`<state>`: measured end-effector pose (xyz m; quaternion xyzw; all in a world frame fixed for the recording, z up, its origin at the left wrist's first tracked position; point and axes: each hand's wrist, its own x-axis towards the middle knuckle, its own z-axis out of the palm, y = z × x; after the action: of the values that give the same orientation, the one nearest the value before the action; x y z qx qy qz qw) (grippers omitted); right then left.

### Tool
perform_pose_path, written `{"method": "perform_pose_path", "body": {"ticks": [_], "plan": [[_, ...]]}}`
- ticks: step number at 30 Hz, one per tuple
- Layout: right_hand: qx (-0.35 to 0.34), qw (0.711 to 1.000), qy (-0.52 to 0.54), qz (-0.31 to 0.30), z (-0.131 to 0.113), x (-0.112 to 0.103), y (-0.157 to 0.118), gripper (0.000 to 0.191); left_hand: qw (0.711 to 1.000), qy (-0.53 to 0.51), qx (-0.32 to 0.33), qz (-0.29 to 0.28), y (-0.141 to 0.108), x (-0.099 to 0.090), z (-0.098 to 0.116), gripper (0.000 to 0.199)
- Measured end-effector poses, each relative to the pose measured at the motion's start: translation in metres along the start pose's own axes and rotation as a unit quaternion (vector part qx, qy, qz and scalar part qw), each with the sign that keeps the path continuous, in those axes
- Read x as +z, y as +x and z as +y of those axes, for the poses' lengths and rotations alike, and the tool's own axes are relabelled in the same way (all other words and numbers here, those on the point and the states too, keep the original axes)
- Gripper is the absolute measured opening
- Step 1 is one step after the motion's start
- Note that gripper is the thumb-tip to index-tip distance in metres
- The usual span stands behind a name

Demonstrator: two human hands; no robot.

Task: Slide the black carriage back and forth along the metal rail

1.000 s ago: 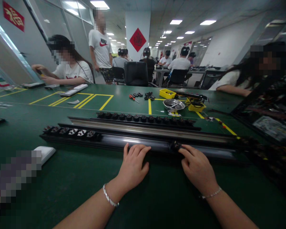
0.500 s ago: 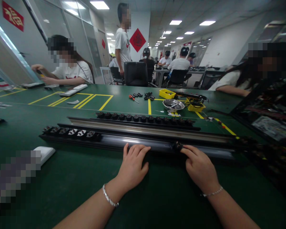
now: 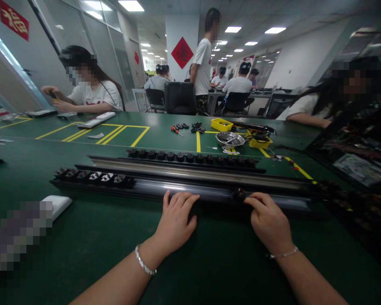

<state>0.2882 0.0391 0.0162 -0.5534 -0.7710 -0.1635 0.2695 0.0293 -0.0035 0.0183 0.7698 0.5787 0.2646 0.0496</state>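
A long black rail [image 3: 206,194] lies across the green table, with several round black socket pieces [image 3: 95,176] seated in its left end. My left hand [image 3: 177,220] rests its spread fingertips on the rail's near edge, around the middle, and holds nothing. To the right, a single dark round socket piece [image 3: 239,194] sits in the rail's channel. The fingertips of my right hand [image 3: 269,220] are closed at the right side of that piece. Behind lie a second rail [image 3: 178,170] with a bare metal channel and a row of black sockets [image 3: 190,158].
On the green table [image 3: 114,245] a white object [image 3: 57,205] lies at left. Farther back are a screwdriver [image 3: 177,131], a metal bowl [image 3: 230,139] and yellow bins [image 3: 221,124]. Dark equipment [image 3: 358,165] stands at right. People sit across the table and at right.
The round piece and my right hand have shifted slightly right along the rail. My left hand keeps its place on the rail. A standing person in the background has moved right.
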Motion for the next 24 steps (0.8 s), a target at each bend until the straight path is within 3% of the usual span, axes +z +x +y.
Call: {"method": "perform_pose_path", "body": {"ticks": [12, 20, 24], "plan": [[0.013, 0.999, -0.009, 0.042, 0.009, -0.001, 0.0, 0.027, 1.0, 0.0, 0.0, 0.0, -0.001, 0.0, 0.0, 0.05], [0.074, 0.987, 0.107, 0.092, 0.005, 0.003, 0.007, 0.025, 1.0, -0.002, 0.005, 0.008, -0.001, 0.001, 0.0, 0.051], [0.057, 0.991, 0.111, 0.039, -0.009, 0.009, 0.012, 0.041, 1.0, 0.002, 0.001, 0.01, -0.001, 0.001, 0.001, 0.05]]}}
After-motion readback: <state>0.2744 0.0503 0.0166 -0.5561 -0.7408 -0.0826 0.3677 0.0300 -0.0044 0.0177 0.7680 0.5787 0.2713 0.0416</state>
